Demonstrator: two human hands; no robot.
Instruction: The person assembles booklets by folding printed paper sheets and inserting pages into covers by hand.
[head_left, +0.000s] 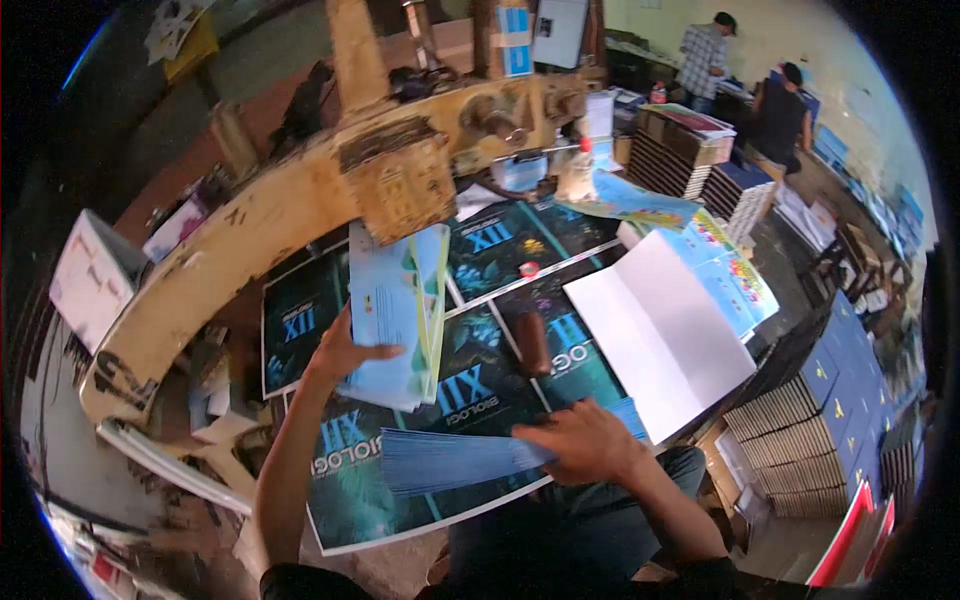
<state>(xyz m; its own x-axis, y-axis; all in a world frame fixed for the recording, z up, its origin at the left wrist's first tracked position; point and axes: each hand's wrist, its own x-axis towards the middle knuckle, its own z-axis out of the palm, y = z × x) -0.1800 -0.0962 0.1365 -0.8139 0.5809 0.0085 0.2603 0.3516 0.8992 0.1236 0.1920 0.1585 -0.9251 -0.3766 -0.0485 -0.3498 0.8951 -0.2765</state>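
Note:
My left hand [352,350] lies on a stack of light blue and green printed sheets [392,310], thumb spread across it; the stack's far end is beneath a worn metal block [396,180]. My right hand [585,442] is closed round a fanned bundle of blue sheets [455,460] near the front edge. Under both are dark printed sheets [470,385] reading BIOLOGI XII. A brown, slightly blurred object [533,343] lies between the hands. Right of it is an open white sheet [660,335].
A curved yellowish machine frame [250,235] arches over the left and back. A bottle with a red tip [577,175] stands behind the sheets. Stacked blue books [800,430] are at right, more stacks [675,150] behind. Two people [707,60] are at the back right.

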